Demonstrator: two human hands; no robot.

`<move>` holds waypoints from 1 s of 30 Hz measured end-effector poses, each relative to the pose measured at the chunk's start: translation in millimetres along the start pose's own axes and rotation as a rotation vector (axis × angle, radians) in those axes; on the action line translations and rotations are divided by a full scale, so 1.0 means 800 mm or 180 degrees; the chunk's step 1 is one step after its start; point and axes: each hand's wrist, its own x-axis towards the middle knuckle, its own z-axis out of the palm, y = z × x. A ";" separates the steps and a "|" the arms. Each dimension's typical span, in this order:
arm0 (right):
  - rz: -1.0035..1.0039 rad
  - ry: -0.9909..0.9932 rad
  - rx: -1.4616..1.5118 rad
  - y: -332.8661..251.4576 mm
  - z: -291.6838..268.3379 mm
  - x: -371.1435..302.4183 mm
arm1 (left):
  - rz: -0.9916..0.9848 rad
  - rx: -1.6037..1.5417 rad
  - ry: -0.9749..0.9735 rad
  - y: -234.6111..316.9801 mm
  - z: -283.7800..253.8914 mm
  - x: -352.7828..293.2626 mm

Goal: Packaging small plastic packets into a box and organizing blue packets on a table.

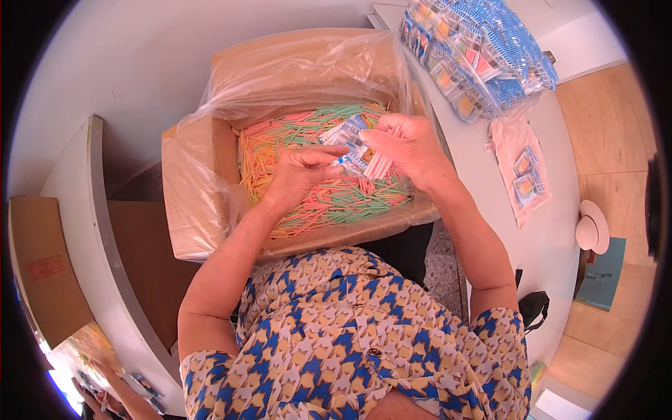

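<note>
Between the hands [297, 170], above the carton [192, 187], a clear blue-striped packet [355, 162].

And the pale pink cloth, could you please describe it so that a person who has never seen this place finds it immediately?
Start from the large open cardboard box and go right, onto the white table. There, just below the big clear bag of blue-striped packets, lies the pale pink cloth. Unlike that bulky bag, it lies flat, with two small packets on it.
</note>
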 end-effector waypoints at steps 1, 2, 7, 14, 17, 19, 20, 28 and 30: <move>0.0004 0.0004 -0.0007 0.002 0.000 0.003 | 0.0014 0.0172 -0.0030 0.001 0.001 0.001; -0.0071 0.0085 -0.0097 0.007 0.001 0.006 | 0.0028 0.0342 -0.0051 0.002 0.001 0.000; -0.0331 0.0155 -0.0379 0.009 0.012 0.008 | -0.0056 0.0311 -0.0123 0.000 0.000 -0.003; -0.1164 -0.0100 -0.1286 -0.015 0.021 0.000 | -0.0411 0.0220 0.0055 0.001 -0.001 -0.007; -0.1565 0.0263 -0.1175 -0.008 0.009 -0.004 | -0.0344 -0.0085 -0.0061 0.000 -0.003 -0.006; -0.1809 0.0532 -0.1228 0.005 0.011 -0.008 | -0.0332 -0.0053 -0.0075 -0.001 -0.001 -0.005; -0.1739 0.0686 -0.1026 0.019 0.025 -0.012 | -0.0316 -0.0038 -0.0112 -0.003 0.002 -0.002; -0.1147 0.1228 -0.0711 0.065 -0.049 -0.082 | -0.0708 0.1005 0.0088 -0.006 0.001 -0.014; -0.1102 0.1866 -0.0858 0.077 -0.122 -0.113 | -0.0734 0.1209 0.0167 0.001 -0.010 -0.019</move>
